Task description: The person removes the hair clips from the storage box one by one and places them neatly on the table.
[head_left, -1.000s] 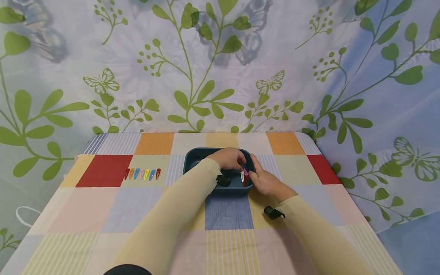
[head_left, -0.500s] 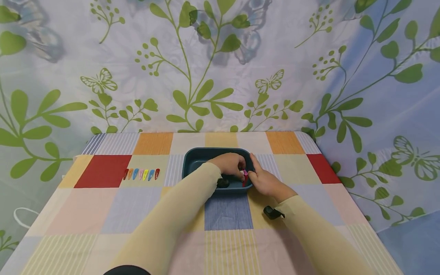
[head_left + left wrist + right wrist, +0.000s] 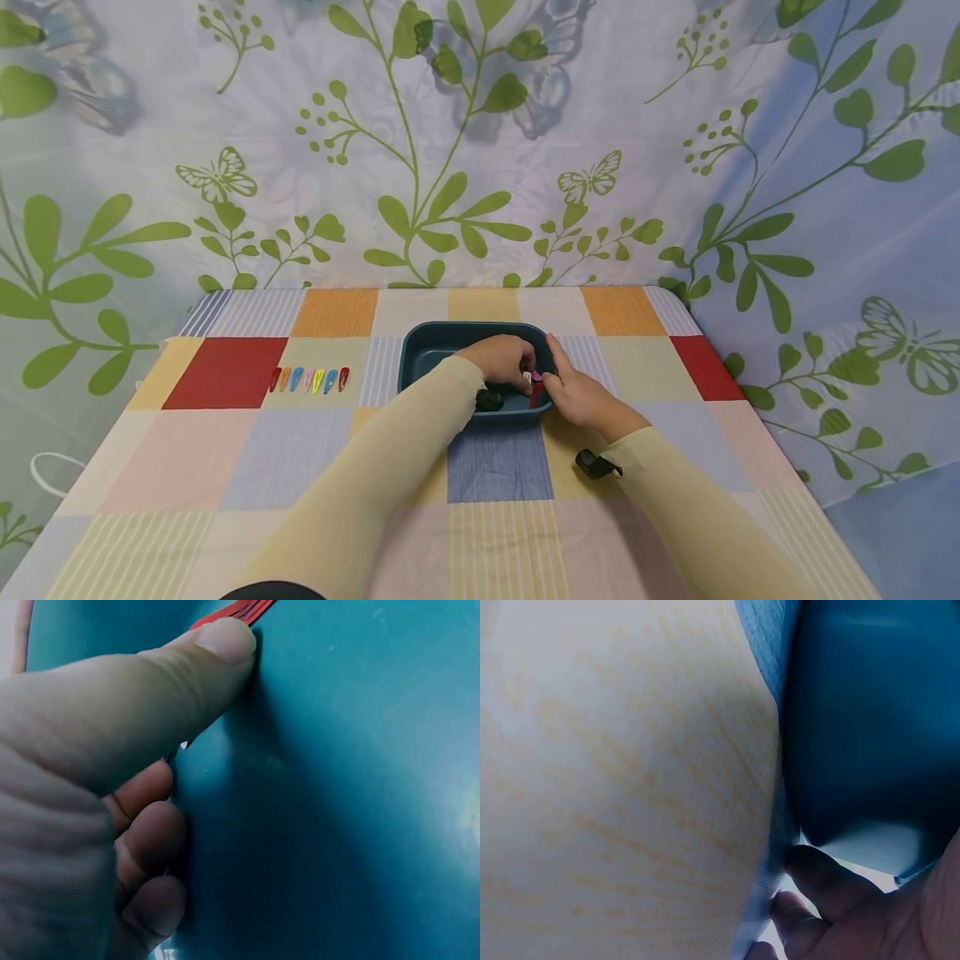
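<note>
Head view, near edge: both forearms in pale yellow sleeves [image 3: 390,467] reach forward over the checked cloth of the table [image 3: 247,458]. A small black device [image 3: 592,463] sits at the right wrist. Right hand [image 3: 581,392] lies at the near right corner of the dark teal tray [image 3: 438,342], fingers curled against its outer rim, thumb pointing up along the tray's right wall; whether it actually grips the rim cannot be told. Right wrist view shows only the curled fingertips under the tray's outer wall and the cloth beside it. Left hand [image 3: 501,358] is inside the tray, fingers curled down, pinching a small pink hair clip [image 3: 536,377] just at the meeting point of the two hands. A red clip [image 3: 534,393] lies on the tray floor directly below, touching or nearly touching the thumb; left wrist view confirms the thumb [image 3: 150,712] tip pressed beside the red clip [image 3: 236,610] on the tray floor. Further left, well apart from the hands, a row of coloured clips [image 3: 311,380] lies on the cloth. Behind the table hangs a leaf-and-butterfly curtain [image 3: 450,150]. No legible writing.
</note>
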{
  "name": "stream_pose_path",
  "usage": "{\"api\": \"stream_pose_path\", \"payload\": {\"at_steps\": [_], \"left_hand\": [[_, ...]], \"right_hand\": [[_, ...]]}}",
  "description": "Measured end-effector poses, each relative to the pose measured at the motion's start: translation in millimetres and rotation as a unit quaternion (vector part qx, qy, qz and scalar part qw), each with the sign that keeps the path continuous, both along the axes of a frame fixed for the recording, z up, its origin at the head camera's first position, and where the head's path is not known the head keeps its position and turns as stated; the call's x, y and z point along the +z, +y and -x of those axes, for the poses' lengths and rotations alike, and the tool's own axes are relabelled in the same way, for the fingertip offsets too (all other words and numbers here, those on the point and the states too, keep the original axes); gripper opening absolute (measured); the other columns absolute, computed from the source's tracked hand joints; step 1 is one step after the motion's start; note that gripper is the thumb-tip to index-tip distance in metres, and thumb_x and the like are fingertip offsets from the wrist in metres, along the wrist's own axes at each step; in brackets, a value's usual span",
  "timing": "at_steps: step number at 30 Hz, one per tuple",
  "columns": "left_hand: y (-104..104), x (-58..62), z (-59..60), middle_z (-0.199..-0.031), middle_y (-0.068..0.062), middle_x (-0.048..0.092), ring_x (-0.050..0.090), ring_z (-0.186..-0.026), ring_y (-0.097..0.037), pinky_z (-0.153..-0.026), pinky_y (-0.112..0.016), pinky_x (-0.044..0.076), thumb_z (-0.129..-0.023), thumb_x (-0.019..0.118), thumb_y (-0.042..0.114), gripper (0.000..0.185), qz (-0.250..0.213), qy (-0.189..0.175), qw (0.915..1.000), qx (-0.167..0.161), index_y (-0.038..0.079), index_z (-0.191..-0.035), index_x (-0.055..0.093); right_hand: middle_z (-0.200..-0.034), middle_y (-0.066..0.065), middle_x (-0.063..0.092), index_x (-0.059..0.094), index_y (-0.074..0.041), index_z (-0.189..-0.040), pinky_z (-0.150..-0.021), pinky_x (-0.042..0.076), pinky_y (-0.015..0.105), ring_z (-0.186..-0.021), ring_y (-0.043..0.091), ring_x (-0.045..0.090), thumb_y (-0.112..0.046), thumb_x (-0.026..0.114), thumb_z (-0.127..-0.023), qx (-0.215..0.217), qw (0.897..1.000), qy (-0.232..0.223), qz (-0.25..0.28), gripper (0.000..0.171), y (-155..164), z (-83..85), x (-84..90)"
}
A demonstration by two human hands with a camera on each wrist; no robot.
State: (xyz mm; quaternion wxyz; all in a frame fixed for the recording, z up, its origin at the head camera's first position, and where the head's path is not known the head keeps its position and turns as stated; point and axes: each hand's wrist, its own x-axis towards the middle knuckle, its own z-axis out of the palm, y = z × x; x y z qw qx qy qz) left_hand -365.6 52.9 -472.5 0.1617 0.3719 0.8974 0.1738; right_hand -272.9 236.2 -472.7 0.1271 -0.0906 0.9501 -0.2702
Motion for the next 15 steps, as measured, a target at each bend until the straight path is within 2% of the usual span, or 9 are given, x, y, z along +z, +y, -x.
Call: {"api": "stream_pose_path", "payload": {"at_steps": [9,15], "left_hand": [[-0.1,-2.2,0.1,-0.097,0.005,0.070,0.062,-0.088,-0.013,-0.084,-0.029,0.053,-0.086,0.088,0.039,0.027,0.004,-0.005,1.0000,-0.005,0.020,-0.099,0.074],[-0.7,-2.5,1.1,-0.097,0.006,0.069,0.061,-0.086,-0.012,-0.082,-0.027,0.052,-0.086,0.088,0.038,0.028,0.002,0.000,1.0000,-0.007,0.020,-0.101,0.073]], "right_hand": [[-0.151,0.033,0.053,-0.009,-0.015,-0.169,-0.108,0.047,0.062,-0.125,0.043,0.065,-0.034,0.027,-0.112,-0.001,1.000,0.000,0.000,0.070,-0.3,-0.2,0.1],[-0.154,0.033,0.050,-0.009,-0.015,-0.169,-0.113,0.043,0.062,-0.132,0.045,0.061,-0.034,0.027,-0.112,0.000,1.000,0.000,0.001,0.070,-0.7,-0.2,1.4]]}}
